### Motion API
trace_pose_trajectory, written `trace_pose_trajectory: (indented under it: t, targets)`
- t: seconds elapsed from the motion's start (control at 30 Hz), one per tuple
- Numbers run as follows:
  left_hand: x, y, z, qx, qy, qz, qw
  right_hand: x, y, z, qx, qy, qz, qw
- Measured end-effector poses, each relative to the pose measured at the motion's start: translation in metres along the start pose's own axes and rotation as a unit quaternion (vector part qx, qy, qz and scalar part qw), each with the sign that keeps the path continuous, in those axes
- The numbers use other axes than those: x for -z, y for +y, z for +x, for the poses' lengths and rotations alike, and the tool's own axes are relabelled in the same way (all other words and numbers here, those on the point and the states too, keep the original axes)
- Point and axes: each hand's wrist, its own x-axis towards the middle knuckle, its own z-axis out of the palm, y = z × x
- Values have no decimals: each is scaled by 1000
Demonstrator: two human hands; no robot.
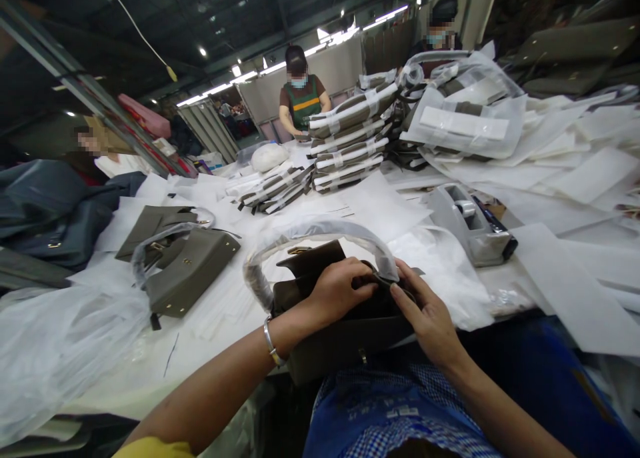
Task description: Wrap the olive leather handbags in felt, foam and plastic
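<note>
Handbag (330,351), olive-brown, wrapped handle (325,230): at near edge of bench (195,358). Right hand (427,315): grip clamped on bag's rim beside handle. Left hand (337,290): fingers curled at bag's mouth; whether closed on it, cannot tell. Blue apron (345,418): white lettering, illegible. Co-worker's green apron (303,105): small lettering, unreadable.

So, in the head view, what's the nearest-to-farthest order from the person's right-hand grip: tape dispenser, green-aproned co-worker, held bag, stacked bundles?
1. Held bag: touching, mostly leftward.
2. Tape dispenser: ahead, rightward.
3. Stacked bundles: farther ahead, leftward.
4. Green-aproned co-worker: farthest, beyond the bundles.
</note>
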Motion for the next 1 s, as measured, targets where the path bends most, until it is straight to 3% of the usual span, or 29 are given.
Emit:
trace_pose_trajectory:
  t: [0.1, 0.3, 0.53, 0.73, 0.9, 1.0]
  targets:
    - [-1, 0, 1, -8, 13, 37, 999, -1, 0, 0, 4, 2, -5, 1000]
    - [-5, -9, 4, -66, -35, 69, 995, -1, -5, 0, 16, 5, -20, 1000]
    - [14, -2, 2, -153, -184, 184, 953, -1, -11, 1, 13, 1, -37, 999]
    - [11, 4, 16, -32, -210, 222, 952, 0, -10, 1, 31, -5, -48, 998]
    - [10, 12, 33, -41, -266, 234, 934, 0, -10, 1, 32, 0, -55, 998]
    - [11, 16, 39, -31, -263, 232, 936, 0, -8, 2, 36, 11, -54, 998]
